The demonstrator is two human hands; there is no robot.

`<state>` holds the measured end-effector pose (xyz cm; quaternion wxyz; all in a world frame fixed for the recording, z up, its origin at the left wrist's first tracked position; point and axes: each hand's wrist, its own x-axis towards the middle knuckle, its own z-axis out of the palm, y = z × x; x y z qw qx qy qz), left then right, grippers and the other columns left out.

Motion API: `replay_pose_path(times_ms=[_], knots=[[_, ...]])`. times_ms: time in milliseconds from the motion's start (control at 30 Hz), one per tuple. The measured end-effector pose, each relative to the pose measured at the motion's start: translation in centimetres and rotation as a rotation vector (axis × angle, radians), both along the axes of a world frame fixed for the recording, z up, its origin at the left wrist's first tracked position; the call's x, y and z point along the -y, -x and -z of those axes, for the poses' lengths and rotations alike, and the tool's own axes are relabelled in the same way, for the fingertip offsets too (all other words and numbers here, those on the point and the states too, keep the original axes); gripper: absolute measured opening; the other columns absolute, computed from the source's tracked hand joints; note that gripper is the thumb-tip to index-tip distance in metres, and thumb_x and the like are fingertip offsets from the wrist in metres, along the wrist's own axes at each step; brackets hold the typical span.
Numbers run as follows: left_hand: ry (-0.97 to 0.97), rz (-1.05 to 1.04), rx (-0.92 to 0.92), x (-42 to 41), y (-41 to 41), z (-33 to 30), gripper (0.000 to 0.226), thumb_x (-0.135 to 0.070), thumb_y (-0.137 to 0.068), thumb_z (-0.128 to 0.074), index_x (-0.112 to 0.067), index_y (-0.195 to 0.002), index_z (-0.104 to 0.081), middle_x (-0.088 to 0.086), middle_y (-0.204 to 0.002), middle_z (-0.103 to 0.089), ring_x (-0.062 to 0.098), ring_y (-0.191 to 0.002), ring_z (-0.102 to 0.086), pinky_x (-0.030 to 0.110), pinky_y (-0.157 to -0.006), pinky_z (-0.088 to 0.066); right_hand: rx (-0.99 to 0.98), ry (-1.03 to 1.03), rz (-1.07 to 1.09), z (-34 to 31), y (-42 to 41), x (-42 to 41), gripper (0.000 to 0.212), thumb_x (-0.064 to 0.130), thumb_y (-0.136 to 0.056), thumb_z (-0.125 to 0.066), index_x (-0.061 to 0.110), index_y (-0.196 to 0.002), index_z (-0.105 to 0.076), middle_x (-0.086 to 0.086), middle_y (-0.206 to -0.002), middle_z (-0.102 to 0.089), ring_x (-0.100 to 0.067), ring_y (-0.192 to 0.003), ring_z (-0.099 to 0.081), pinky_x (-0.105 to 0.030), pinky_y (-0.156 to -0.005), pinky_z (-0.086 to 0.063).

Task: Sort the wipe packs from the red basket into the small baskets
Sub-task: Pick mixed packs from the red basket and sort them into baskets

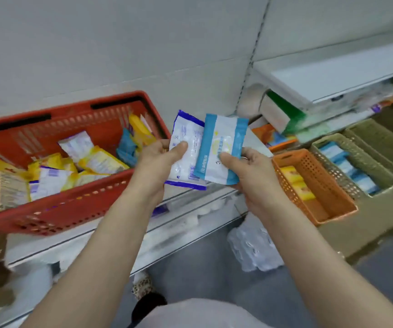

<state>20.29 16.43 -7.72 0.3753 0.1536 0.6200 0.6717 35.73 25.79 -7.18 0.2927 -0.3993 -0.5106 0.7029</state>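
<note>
I'm partway through. My left hand (160,159) pinches a purple-edged pack (186,150) and my right hand (249,171) pinches a light-blue pack (219,147), two packs overlapping between the baskets. Left of my hands, the red basket (77,209) holds roughly ten more. To my right, the orange basket (313,185) has two yellow packs, the next olive basket (356,166) several blue ones.

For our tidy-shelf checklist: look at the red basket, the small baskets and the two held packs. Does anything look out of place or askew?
The packs in the red basket lie jumbled at all angles, unsorted. The small orange basket holds yellow packs in a row. Nothing looks spilled or torn.
</note>
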Motion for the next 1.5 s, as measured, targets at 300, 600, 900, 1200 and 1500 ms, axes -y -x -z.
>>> replay_pose_path(times_ms=[300, 600, 900, 1200, 1500], knots=[[0.12, 0.245, 0.019, -7.7, -22.7, 3.2, 0.016, -0.024, -0.091, -0.067, -0.01, -0.099, -0.064, 0.005, -0.086, -0.076, 0.022, -0.071, -0.073, 0.035, -0.057, -0.059, -0.027, 0.053, 0.264, 3.2, -25.4, -4.8, 0.08, -0.01, -0.078, -0.074, 0.033, -0.136, -0.04, -0.011, -0.111, -0.071, -0.025, -0.094, -0.073, -0.042, -0.07, -0.061], [0.179, 0.335, 0.053, -17.7, -31.1, 6.9, 0.021, -0.026, -0.094, -0.065, -0.012, -0.109, -0.061, 0.007, -0.097, -0.076, 0.024, -0.081, -0.074, 0.043, -0.071, -0.059, 0.006, 0.194, 0.56, 5.0, -36.4, -12.8, 0.034, 0.007, -0.087, -0.071, 0.004, -0.12, -0.063, -0.014, -0.111, -0.072, -0.02, -0.083, -0.072, -0.031, -0.064, -0.061], [0.23, 0.345, 0.26, -31.1, -36.7, 10.3, 0.034, -0.013, -0.088, -0.07, -0.009, -0.121, -0.061, 0.012, -0.108, -0.074, 0.029, -0.094, -0.072, 0.044, -0.081, -0.058, 0.256, 0.161, 0.473, 5.1, -44.0, -27.1, 0.029, 0.002, -0.088, -0.07, 0.013, -0.112, -0.059, -0.009, -0.109, -0.071, -0.019, -0.08, -0.075, -0.029, -0.06, -0.06], [0.374, 0.252, 0.161, -39.3, -38.0, 10.2, 0.035, -0.021, -0.085, -0.076, -0.025, -0.112, -0.054, 0.002, -0.11, -0.072, 0.019, -0.085, -0.074, 0.037, -0.073, -0.061, 0.427, 0.206, 0.264, 9.2, -43.1, -39.5, 0.025, 0.001, -0.08, -0.055, 0.023, -0.093, -0.058, -0.007, -0.098, -0.072, -0.023, -0.082, -0.072, -0.038, -0.063, -0.062], [0.444, -0.183, 0.155, -41.7, -38.0, 11.3, 0.03, -0.02, -0.085, -0.075, -0.017, -0.112, -0.063, 0.006, -0.106, -0.074, 0.023, -0.087, -0.074, 0.037, -0.071, -0.059, 0.583, -0.047, -0.235, 19.0, -37.0, -53.5, 0.014, 0.024, -0.082, -0.075, 0.022, -0.09, -0.064, -0.003, -0.101, -0.072, -0.026, -0.096, -0.069, -0.047, -0.088, -0.057]])
